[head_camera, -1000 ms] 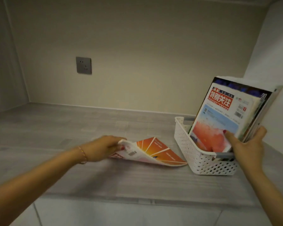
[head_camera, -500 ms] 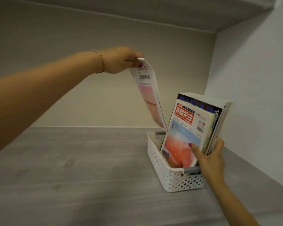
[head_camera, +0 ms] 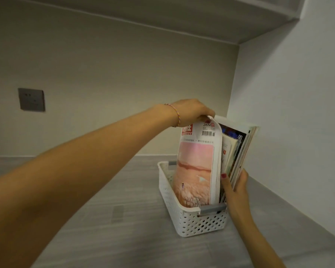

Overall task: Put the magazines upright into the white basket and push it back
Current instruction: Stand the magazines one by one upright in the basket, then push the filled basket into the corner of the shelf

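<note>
Now left hand (head_camera: pixel 190 111) pinches top edge of pink-covered magazine (head_camera: pixel 196 167), fingers closed over curled upper corner. Magazine stands upright, lower end inside white basket (head_camera: pixel 184 219), left of other magazines (head_camera: pixel 238 151). Right hand (head_camera: pixel 235 187) wraps that stack from near side, thumb in front, fingers behind, stack leaning toward right wall (head_camera: pixel 298 113). Basket sits on grey shelf (head_camera: pixel 85 219), near right wall. Grey socket (head_camera: pixel 31 99) on back wall, well apart.
</note>
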